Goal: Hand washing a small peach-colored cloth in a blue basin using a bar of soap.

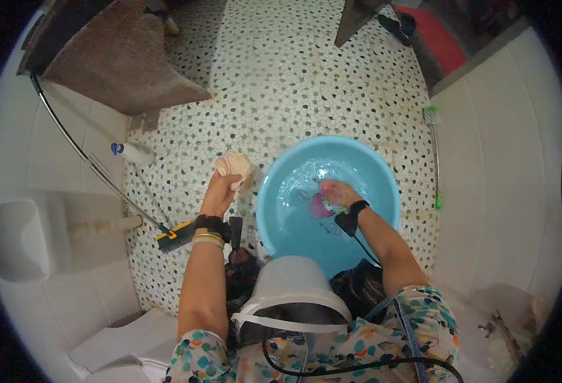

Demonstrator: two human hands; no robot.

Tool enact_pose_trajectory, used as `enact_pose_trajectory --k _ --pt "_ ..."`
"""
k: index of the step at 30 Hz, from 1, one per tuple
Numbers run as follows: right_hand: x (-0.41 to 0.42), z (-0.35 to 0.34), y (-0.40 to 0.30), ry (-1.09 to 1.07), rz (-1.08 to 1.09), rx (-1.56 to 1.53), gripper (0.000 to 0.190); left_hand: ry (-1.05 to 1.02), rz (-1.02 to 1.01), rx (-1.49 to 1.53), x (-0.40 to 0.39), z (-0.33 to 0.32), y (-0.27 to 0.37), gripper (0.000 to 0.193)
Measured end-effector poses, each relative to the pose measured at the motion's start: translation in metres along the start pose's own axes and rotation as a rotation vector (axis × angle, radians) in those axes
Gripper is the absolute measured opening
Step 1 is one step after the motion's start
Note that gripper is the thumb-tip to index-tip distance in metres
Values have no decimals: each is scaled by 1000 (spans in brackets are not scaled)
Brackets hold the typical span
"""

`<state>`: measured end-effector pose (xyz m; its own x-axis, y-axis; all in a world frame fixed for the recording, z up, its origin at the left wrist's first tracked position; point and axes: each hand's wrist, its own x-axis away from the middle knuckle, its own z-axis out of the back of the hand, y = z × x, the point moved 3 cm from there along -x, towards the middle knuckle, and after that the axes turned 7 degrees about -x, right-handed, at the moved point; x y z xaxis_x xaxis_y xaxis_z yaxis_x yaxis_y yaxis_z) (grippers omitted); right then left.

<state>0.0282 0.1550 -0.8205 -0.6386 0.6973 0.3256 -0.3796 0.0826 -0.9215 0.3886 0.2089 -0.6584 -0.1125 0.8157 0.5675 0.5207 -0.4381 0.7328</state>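
My left hand grips a crumpled pale pink cloth just left of a round light-blue plastic basin. The cloth is held above the pebble-patterned floor, outside the basin's rim. My right hand is inside the basin, at the shallow clear water, over a pink printed motif on its bottom. Its fingers are blurred and wet, so whether they hold anything is unclear. A white bucket with a band-like handle sits tilted between my knees, its dark mouth towards me.
On the left, a floor brush has its metal pole leaning up the wall. A white bottle with a blue top stands near that wall. A green-ended rod runs along the right wall. A black cord crosses my lap.
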Motion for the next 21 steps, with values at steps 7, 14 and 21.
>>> enact_pose_trajectory --k 7,14,21 --pt "-70 -71 -230 -372 -143 -1374 39 -94 -2 35 -1 -25 5 39" --pt "-96 -41 -264 59 -146 -477 48 -170 -82 119 2 -39 29 43" --pt "-110 -53 -266 -7 -250 -695 40 -114 -128 138 8 -42 42 40"
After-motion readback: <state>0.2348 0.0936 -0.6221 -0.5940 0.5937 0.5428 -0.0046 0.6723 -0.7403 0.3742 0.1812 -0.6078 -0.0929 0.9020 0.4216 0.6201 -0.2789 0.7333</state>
